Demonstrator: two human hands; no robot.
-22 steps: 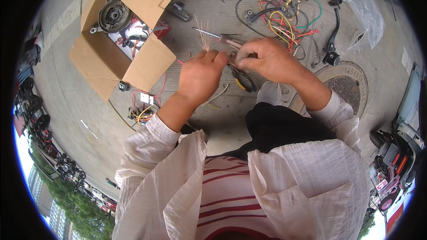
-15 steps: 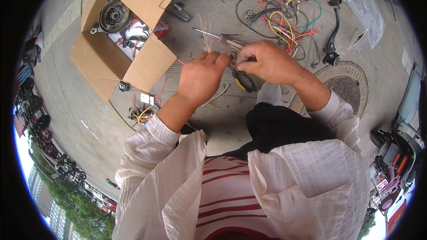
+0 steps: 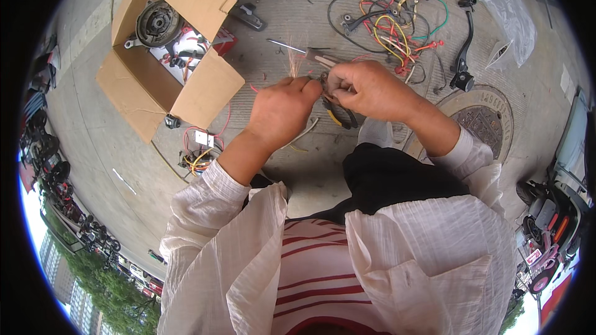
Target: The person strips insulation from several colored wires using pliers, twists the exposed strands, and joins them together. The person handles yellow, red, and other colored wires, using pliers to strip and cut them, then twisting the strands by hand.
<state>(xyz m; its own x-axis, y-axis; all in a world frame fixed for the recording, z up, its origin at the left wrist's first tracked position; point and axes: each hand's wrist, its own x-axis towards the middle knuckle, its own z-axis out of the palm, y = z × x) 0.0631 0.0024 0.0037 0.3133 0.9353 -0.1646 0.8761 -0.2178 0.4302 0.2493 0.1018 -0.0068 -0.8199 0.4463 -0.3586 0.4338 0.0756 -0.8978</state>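
Note:
My left hand (image 3: 279, 110) is closed, with a fan of fine bare copper wire strands (image 3: 293, 57) sticking up from its fingers. Close against it, my right hand (image 3: 372, 92) is closed in a pinch; what lies between its fingertips is mostly hidden. A small dark piece shows in the narrow gap between both hands, too small to name. Just below that gap are pliers (image 3: 341, 115) with yellow and black handles, their jaws partly covered. Beyond my hands a screwdriver (image 3: 288, 45) lies on the concrete, its handle toward my right hand.
An open cardboard box (image 3: 146, 77) at the left holds a round metal part (image 3: 159, 23). Tangled cables (image 3: 397, 18) lie at the far right, near a black lever (image 3: 462, 56) and a plastic bag (image 3: 506, 15). A manhole cover (image 3: 487, 121) is beside my right forearm.
My left hand has shifted slightly right and toward me, and the copper strands have moved right with it. My right hand stays nearly in place, its fingers slightly lower.

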